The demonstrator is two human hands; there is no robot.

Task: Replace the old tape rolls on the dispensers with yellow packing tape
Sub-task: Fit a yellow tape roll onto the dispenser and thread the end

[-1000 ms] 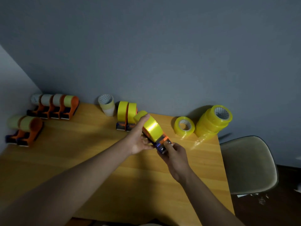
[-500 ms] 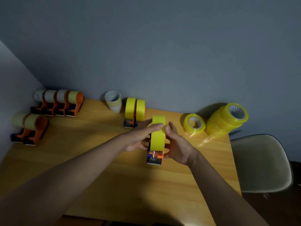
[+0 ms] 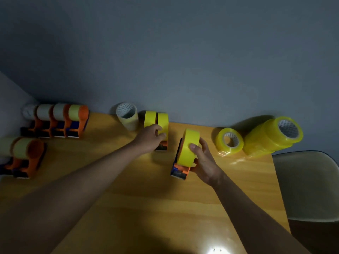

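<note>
Dispenser (image 3: 180,169) in right hand (image 3: 203,162)

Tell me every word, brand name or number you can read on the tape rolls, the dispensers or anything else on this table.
None can be read.
Dispenser in the right hand: the dark base shows faint marks, too blurred to read.
Dispenser under the left hand: its base is dark, nothing legible.
Old-roll dispensers, loose yellow roll and stacked rolls: no print visible.

We are looking down at a yellowish wooden table (image 3: 139,208) pushed against a grey-blue wall (image 3: 183,61), with a pale shell chair (image 3: 310,187) sitting at its right edge in dim light.
</note>
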